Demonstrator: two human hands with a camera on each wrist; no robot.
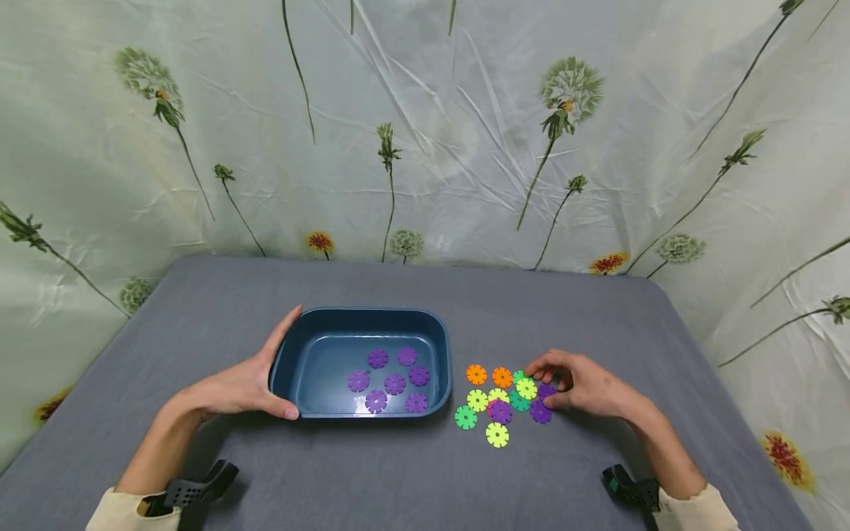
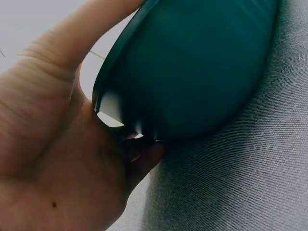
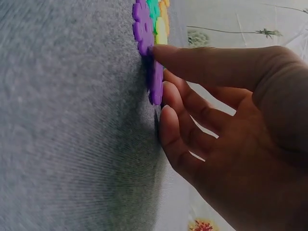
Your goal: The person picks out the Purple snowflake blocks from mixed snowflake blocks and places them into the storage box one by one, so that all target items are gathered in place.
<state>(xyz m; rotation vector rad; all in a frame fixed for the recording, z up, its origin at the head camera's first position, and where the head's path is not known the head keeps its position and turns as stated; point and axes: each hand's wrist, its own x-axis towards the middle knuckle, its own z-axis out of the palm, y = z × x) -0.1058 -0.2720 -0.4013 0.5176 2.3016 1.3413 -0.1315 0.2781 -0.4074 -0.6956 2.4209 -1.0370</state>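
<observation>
"Where are the purple discs (image 1: 541, 413) that the hand is at?"

"On the table (image 1: 345, 479), right of the tray (image 1: 361, 414), at the right edge of a loose group of discs. Two of them lie there, close together."

"And the right hand (image 1: 584, 385)?"

"Over that edge, its thumb tip at the purple pair and its other fingers bent just beyond. Whether it pinches one, I can't tell, even from the right wrist view."

"What lies around them?"

"A yellow disc (image 1: 527, 388) lapping green ones, near the fingertips. Further left, another purple disc (image 1: 500, 413) lies partly over a pink one (image 1: 491, 405). Two orange discs (image 1: 476, 375) sit at the far side, a green disc (image 1: 466, 417) nearest the tray, and a yellow one (image 1: 497, 435) nearest the person."

"Anything in the tray?"

"Seven purple pieces (image 1: 395, 384), spread over the middle and right of its floor."

"The left hand (image 1: 244, 385)?"

"Clamped on the tray's left end, thumb at the near corner, a finger reaching to the far one. The two hands are well apart."

"Beyond that?"

"Black bands (image 1: 199, 487) on both wrists, pale sleeves (image 1: 133, 512), grey cloth on the table, and behind it a pale curtain (image 1: 465, 184) printed with dandelions."
</observation>
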